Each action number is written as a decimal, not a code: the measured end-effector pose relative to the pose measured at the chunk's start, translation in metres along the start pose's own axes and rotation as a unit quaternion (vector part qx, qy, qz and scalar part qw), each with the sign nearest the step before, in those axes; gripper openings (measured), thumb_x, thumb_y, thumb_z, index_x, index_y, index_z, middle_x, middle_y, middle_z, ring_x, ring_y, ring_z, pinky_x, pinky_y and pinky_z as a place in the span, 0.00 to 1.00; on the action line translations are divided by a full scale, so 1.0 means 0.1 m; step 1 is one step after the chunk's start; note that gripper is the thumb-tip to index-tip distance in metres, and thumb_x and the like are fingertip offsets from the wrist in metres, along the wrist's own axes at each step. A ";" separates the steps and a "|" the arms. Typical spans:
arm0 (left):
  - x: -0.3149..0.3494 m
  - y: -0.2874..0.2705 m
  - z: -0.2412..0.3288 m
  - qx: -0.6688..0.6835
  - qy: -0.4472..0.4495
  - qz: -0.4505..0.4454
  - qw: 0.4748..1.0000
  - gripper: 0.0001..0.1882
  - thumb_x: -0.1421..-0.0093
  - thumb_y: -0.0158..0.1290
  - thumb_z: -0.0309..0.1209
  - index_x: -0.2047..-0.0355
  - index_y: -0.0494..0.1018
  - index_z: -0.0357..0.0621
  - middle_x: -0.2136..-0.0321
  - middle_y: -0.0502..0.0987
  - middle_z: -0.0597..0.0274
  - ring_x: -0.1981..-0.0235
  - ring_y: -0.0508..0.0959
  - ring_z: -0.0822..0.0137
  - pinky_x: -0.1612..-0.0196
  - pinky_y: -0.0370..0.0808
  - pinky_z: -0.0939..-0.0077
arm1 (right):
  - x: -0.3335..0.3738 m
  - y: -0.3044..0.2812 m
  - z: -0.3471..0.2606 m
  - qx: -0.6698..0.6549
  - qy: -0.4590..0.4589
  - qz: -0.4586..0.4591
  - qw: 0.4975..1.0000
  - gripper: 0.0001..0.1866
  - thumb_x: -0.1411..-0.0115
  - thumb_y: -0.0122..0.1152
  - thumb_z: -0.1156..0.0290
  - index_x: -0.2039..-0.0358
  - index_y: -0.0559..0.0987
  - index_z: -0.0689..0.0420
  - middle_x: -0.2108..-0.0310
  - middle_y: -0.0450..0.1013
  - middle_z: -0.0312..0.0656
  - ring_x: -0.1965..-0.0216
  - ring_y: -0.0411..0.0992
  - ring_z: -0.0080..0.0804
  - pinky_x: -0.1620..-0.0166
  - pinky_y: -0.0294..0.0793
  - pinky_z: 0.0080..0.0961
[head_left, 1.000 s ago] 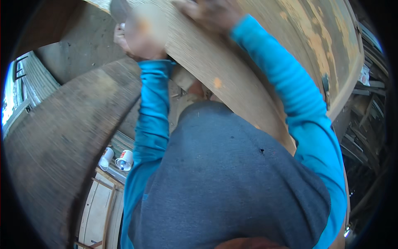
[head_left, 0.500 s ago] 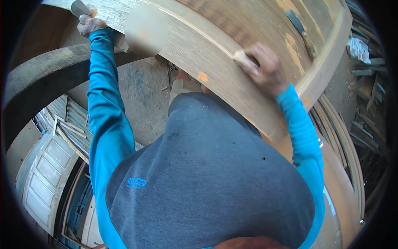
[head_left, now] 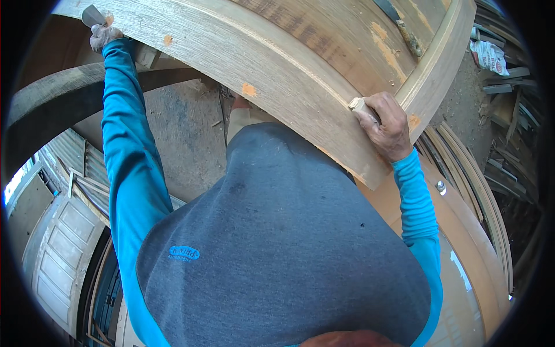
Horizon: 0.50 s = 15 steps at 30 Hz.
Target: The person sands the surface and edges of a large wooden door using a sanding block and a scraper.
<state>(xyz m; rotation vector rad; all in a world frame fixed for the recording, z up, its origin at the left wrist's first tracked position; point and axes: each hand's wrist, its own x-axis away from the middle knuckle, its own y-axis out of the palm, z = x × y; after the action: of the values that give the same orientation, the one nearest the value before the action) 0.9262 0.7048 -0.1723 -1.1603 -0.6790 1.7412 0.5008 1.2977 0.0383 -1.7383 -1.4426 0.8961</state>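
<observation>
A wooden door panel (head_left: 254, 63) with a raised moulding lies across the upper part of the view, dabbed with orange filler patches (head_left: 248, 89). My right hand (head_left: 386, 124) is closed around a small folded piece of sandpaper (head_left: 357, 105) and presses it at the moulding near the panel's right corner. At the far left end, my left hand (head_left: 106, 36) grips a putty knife (head_left: 91, 16) by the panel's near edge; its grey blade sticks up, with orange filler near it. Most of the knife's handle is hidden in the fingers.
On the panel at the top right lies another putty knife (head_left: 404, 34). A dark curved beam (head_left: 63, 92) stands at the left. Long wooden strips (head_left: 462, 168), scrap timber (head_left: 509, 110) and a white bag (head_left: 489, 56) are at the right. A white panelled door (head_left: 63, 254) leans lower left.
My right hand has slid right and nearer along the moulding with the sandpaper. My left hand sits a little farther left in view, still gripping its knife. The whole view has shifted slightly.
</observation>
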 end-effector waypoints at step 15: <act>-0.36 0.22 -0.48 -0.063 0.057 0.018 0.996 0.27 0.46 0.66 0.50 0.61 0.75 0.37 0.64 0.82 0.43 0.62 0.84 0.45 0.58 0.80 0.52 | -1.87 1.05 -0.61 0.052 -0.083 0.158 0.983 0.15 0.32 0.58 0.57 0.66 0.77 0.56 0.67 0.74 0.44 0.63 0.77 0.36 0.63 0.83 0.33</act>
<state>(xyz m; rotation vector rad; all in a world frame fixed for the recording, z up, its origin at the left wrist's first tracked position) 0.9666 0.6608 -0.1951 -1.3555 -0.7114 1.6665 0.5792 1.0939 -0.0051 -1.8794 -1.2135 1.2864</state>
